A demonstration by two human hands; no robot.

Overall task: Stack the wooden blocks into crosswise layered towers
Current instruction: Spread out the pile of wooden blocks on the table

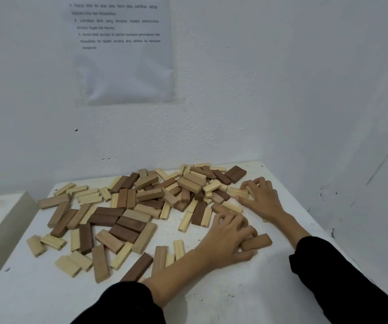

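White table (211, 288) in a corner, white wall (235, 90) behind w/ a printed sheet (123, 66) stuck on it. Wooden blocks (127, 220) lie loose across the top (pale, mid-brown, dark), w/ a jumbled heap (189, 184) toward the back. Left hand (228, 239), black sleeve (123, 302), reaches across to the right, fingers & thumb curled round a mid-brown block (259, 241) lying on the table. Right hand (262, 198) is further back at the heap's right edge, fingers bent over a pale block (236, 192). Can't tell if it grips.
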